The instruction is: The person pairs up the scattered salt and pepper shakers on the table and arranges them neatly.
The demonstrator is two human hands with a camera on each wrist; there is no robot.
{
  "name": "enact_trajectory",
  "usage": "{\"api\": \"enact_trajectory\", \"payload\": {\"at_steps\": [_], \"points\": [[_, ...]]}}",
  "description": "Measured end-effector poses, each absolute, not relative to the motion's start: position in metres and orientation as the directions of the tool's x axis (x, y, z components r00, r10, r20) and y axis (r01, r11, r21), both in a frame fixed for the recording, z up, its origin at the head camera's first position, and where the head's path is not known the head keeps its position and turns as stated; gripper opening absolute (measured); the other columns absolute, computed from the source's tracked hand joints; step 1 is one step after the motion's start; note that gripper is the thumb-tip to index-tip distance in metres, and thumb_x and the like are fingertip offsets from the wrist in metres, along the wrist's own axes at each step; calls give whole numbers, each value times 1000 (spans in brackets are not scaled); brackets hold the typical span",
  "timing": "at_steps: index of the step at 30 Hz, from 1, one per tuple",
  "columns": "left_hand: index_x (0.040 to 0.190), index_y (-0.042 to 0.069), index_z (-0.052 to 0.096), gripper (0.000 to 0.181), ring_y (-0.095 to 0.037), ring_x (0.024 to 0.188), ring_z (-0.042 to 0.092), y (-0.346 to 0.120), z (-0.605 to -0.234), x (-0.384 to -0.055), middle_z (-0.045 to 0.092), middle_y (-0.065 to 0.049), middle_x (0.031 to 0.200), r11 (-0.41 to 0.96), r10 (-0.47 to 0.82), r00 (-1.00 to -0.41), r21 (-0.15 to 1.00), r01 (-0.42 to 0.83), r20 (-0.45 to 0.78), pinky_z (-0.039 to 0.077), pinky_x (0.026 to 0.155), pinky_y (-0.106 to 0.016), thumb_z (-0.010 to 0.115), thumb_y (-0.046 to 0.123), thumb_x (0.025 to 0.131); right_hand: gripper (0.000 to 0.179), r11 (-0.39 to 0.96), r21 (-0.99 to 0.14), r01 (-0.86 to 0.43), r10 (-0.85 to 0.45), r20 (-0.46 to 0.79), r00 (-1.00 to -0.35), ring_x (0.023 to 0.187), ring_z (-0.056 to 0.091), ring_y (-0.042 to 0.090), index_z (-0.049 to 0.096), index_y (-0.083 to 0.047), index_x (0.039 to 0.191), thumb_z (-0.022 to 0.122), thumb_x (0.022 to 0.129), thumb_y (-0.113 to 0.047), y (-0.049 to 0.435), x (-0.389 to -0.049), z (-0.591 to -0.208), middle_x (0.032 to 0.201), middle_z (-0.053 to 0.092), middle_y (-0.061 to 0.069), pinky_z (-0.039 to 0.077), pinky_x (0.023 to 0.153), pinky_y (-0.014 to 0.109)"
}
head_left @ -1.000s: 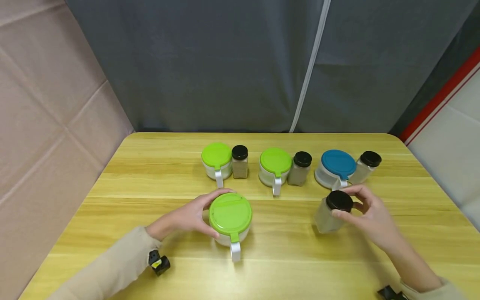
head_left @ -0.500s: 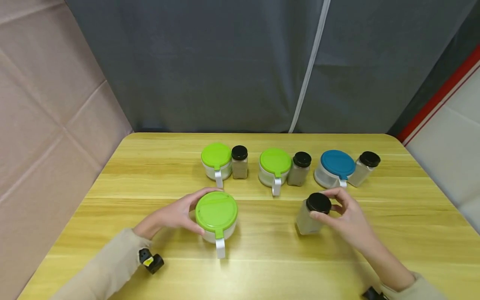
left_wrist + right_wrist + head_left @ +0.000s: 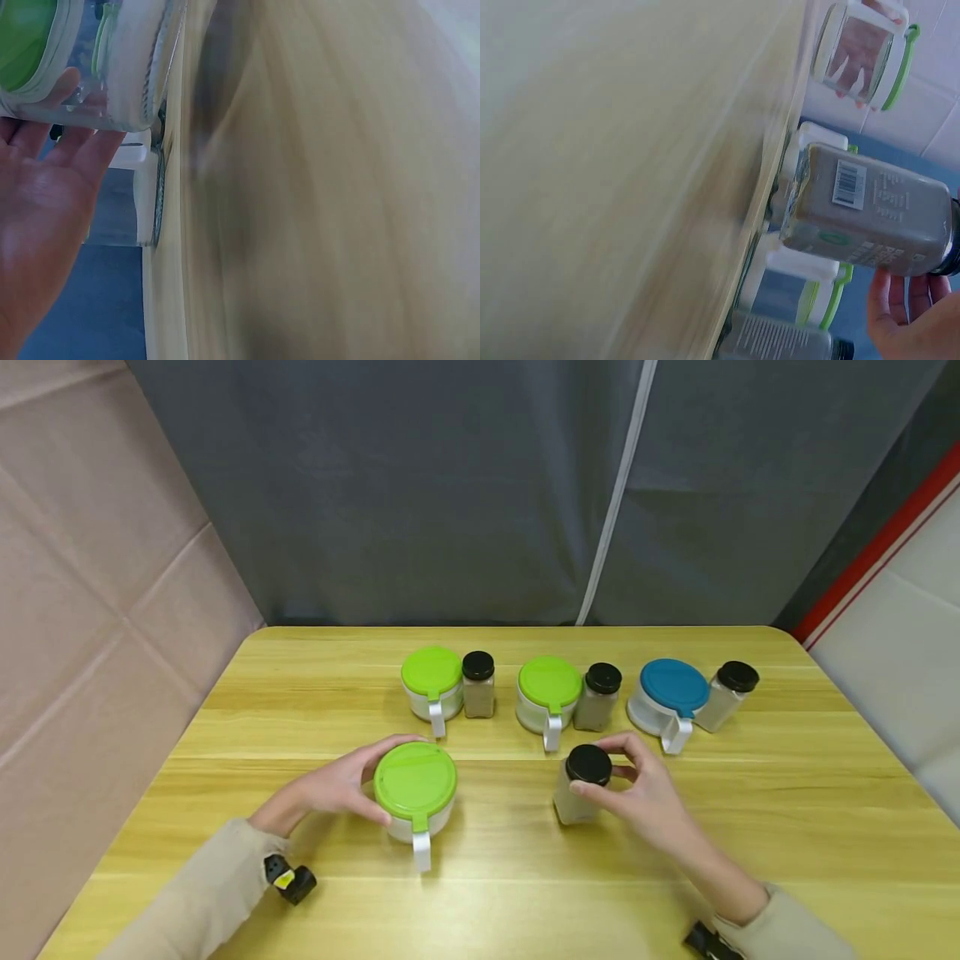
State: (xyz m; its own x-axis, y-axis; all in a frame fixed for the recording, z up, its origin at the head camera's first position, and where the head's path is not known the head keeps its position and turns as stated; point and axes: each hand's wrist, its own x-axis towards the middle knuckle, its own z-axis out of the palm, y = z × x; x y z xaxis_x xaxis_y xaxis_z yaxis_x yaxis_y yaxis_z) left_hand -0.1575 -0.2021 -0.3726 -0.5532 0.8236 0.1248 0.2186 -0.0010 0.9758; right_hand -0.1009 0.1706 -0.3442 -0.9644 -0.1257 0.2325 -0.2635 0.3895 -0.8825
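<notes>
My left hand (image 3: 337, 789) curls round the side of a clear seasoning jar (image 3: 415, 781) with a green lid and a white handle pointing toward me. In the left wrist view the fingers wrap the jar's glass wall (image 3: 131, 67). My right hand (image 3: 652, 797) pinches a spice bottle (image 3: 573, 800) just under its black cap, thumb on the near side. The right wrist view shows the bottle's barcode label and grey-brown contents (image 3: 900, 214), with its base raised above the tabletop. The bottle stands right of the jar, a gap between them.
Along the back of the wooden table (image 3: 300, 693) stand two green-lidded jars (image 3: 431, 672) (image 3: 550, 683) and a blue-lidded jar (image 3: 673, 687). Each has a black-capped spice bottle (image 3: 478, 689) (image 3: 597, 697) (image 3: 726, 697) close on its right. A grey curtain (image 3: 420, 493) hangs behind.
Both hands have moved left, carrying the green-lidded jar and the spice bottle. The bottle has travelled farther, so the gap between the two is smaller. The back row stays put.
</notes>
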Motion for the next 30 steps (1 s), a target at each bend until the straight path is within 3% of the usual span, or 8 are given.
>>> {"api": "enact_trajectory", "payload": {"at_steps": [10,21,28,30], "points": [[140,-6,17,91,-24,125,36,-205,-382,-162,36,-16,138,25,824,-560,979,201,93,27,103,-32,75,2,70,43,290,-919,-268,-158,230,-960,97,50,21,53,0,101,80,68,-4,137,-107,-347,104,55,11,49,77,25],[141,-4,17,91,-24,125,36,-207,-386,-163,36,-17,138,5,825,-552,975,220,121,26,104,-31,75,2,71,46,313,-928,-204,-144,166,-976,94,52,22,53,-1,100,82,65,-8,105,-110,-349,101,55,10,50,76,31],[142,-1,18,94,-23,127,33,-210,-390,-160,35,-13,140,28,808,-578,973,228,112,22,105,-29,76,3,69,46,300,-930,-210,-155,169,-973,94,52,22,53,-1,100,82,65,-11,85,-114,-351,100,54,10,50,76,33],[142,-2,17,95,-23,127,33,-210,-391,-159,35,-14,140,35,802,-587,972,232,111,19,106,-34,77,3,69,46,294,-931,-214,-160,173,-972,94,51,22,53,-1,100,82,65,-11,80,-114,-352,99,54,9,50,76,34]]}}
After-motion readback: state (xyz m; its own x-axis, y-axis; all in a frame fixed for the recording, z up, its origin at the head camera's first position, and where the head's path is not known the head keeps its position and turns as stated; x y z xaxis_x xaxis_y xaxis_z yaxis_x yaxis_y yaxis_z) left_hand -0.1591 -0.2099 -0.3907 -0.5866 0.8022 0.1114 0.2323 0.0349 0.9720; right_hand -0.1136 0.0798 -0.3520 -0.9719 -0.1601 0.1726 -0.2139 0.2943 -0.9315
